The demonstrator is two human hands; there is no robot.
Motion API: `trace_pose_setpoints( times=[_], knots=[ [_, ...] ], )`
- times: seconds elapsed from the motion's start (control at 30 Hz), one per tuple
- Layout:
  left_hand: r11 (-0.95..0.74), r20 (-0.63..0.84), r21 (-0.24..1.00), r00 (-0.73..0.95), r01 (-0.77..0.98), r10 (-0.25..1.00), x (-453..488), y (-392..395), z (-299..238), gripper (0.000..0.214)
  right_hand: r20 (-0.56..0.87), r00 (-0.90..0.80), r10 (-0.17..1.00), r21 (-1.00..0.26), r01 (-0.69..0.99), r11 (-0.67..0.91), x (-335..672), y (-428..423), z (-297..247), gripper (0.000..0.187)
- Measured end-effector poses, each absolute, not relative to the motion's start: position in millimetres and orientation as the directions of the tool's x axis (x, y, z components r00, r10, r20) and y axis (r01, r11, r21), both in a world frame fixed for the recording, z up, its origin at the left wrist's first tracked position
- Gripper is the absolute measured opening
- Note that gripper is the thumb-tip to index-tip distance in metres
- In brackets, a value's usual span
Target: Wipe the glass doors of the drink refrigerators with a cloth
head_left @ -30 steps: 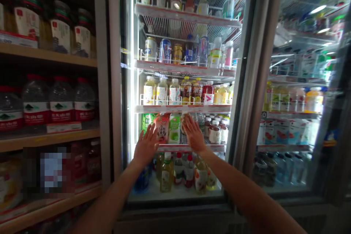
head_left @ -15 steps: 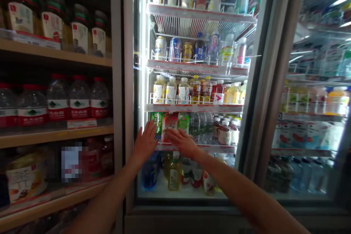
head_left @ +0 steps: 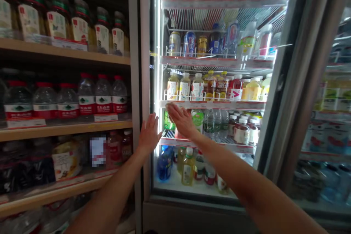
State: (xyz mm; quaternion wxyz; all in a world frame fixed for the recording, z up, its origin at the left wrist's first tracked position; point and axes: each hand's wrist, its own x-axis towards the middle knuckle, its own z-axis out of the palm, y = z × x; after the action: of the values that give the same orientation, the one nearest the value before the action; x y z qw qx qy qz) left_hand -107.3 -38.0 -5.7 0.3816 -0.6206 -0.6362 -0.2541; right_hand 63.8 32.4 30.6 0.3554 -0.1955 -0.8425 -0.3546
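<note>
My left hand (head_left: 149, 133) is raised with its fingers stretched out and holds nothing. It lies in front of the left frame of a lit glass-door drinks fridge (head_left: 207, 193). My right hand (head_left: 181, 119) has its fingers extended, slightly together, and is also bare. Behind it, partly covered, are a green pack (head_left: 169, 121) and a green-and-white pouch (head_left: 197, 119) on the fridge's fourth shelf. Just above the right fingertips runs the shelf edge with price tags (head_left: 214, 105). I cannot tell whether either hand touches the glass.
On the left, a wooden shelf (head_left: 65, 130) bears red-capped water bottles (head_left: 102, 95). Tea bottles (head_left: 80, 22) stand above. A second fridge door with cartons (head_left: 336, 135) is at the right. A blue bottle (head_left: 164, 164) and a yellow bottle (head_left: 188, 168) are low in the lit fridge.
The view has turned left, so the shelves and fridge sit further right. My right hand has risen toward the shelf edge, and my left hand is now over the fridge's left frame.
</note>
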Motion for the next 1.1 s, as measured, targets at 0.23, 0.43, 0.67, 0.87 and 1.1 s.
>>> trace_pose_setpoints(
  times=[0.23,0.43,0.67,0.87,1.1],
  knots=[
    [0.091,0.799,-0.165,0.08,0.982,0.596,-121,-42,-6,0.063,0.57,-0.822,-0.004,0.581,0.4,0.709,51,26,4,0.054],
    [0.093,0.775,-0.172,0.077,0.981,0.627,-119,-41,-4,0.067,0.779,-0.618,0.108,0.415,0.636,0.65,79,38,32,0.058],
    [0.034,0.768,-0.222,0.153,0.975,0.622,-91,-31,14,0.062,0.608,-0.794,0.026,0.586,0.47,0.66,131,41,40,0.057],
    [-0.014,0.787,-0.276,0.234,0.961,0.57,-68,-22,33,0.063,0.845,-0.505,0.175,0.345,0.765,0.544,163,44,48,0.054],
    [-0.061,0.777,-0.317,0.296,0.946,0.555,-39,-12,48,0.062,0.789,-0.602,0.124,0.452,0.705,0.546,188,44,38,0.052]
  ],
)
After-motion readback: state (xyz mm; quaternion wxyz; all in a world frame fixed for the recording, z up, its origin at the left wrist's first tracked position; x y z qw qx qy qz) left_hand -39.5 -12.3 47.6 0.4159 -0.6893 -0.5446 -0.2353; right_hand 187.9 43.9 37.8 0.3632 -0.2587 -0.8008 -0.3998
